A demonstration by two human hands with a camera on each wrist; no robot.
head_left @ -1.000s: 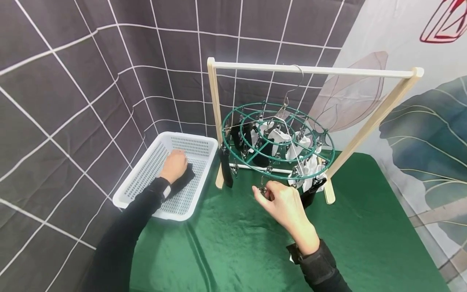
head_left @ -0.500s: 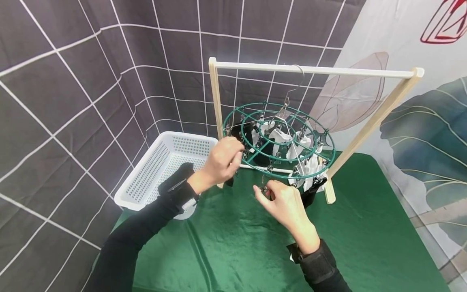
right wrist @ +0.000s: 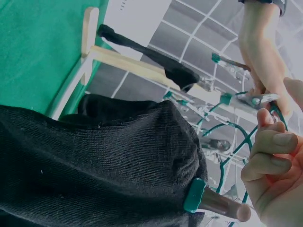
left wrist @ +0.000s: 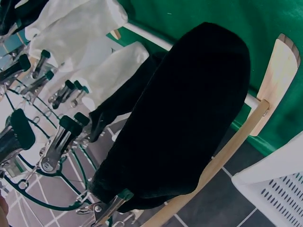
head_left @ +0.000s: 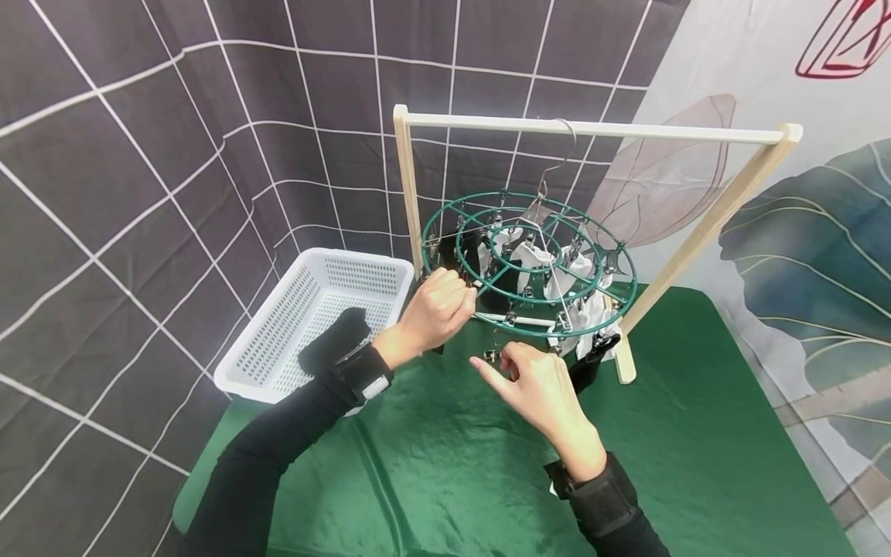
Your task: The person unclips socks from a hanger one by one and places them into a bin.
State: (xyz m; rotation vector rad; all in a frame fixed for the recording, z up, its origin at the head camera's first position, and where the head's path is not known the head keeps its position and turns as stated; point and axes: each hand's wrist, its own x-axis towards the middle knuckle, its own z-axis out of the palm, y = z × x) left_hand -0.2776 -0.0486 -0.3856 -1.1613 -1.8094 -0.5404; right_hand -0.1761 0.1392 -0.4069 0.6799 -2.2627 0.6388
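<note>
Beneath clip [left wrist: 112, 208], sock [left wrist: 175, 113] vertical, toe-down

On my feed the round hanger [head_left: 543, 334] is green, and its clips [left wrist: 66, 132] are silver with green tips. The hanging cloths come in white [left wrist: 80, 33] and black [left wrist: 189, 109]; the ribbed cloth [right wrist: 118, 142] looks charcoal in the right wrist view, with fine parallel lines. I see a white basket [head_left: 261, 356] patterned with slots, and a black piece [head_left: 334, 340] inside. The crossbar [head_left: 487, 122] is white, the posts [head_left: 731, 205] pale wood, the counter [head_left: 418, 480] glossy green, both sleeves [head_left: 244, 480] black. Behind, the grey curtain [head_left: 327, 93] carries a white grid; the lighter panel [head_left: 759, 46] shows pinkish and blue-green leaf shapes, the latter veined in what may be gold, plus a red line drawing [head_left: 842, 42].
</note>
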